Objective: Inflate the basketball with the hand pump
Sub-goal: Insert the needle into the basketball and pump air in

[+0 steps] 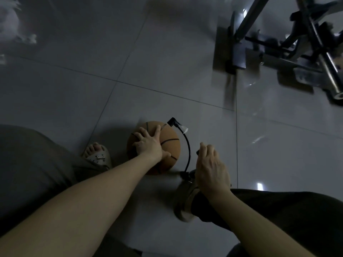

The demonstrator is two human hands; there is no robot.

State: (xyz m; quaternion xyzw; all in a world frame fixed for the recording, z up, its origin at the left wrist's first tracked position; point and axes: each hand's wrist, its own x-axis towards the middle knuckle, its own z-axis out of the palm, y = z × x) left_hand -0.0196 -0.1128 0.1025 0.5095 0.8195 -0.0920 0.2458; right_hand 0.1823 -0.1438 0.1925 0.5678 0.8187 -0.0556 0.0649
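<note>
An orange basketball (169,140) with black seams sits on the grey tiled floor. My left hand (148,143) lies on top of it with fingers spread, pressing it down. A black hose (188,151) curves from the pump's base (184,175) up to a black nozzle (171,121) at the ball's far side. Just right of the ball, my right hand (210,166) covers the pump, with its fingers curled over the dark pump handle (198,152). The pump's body is hidden beneath that hand.
My left foot in a pale sandal (98,155) stands left of the ball. My right shoe (184,201) is beside the pump base. A dark metal frame on a stand (297,49) occupies the far right. A blurred white object (11,25) is at the far left.
</note>
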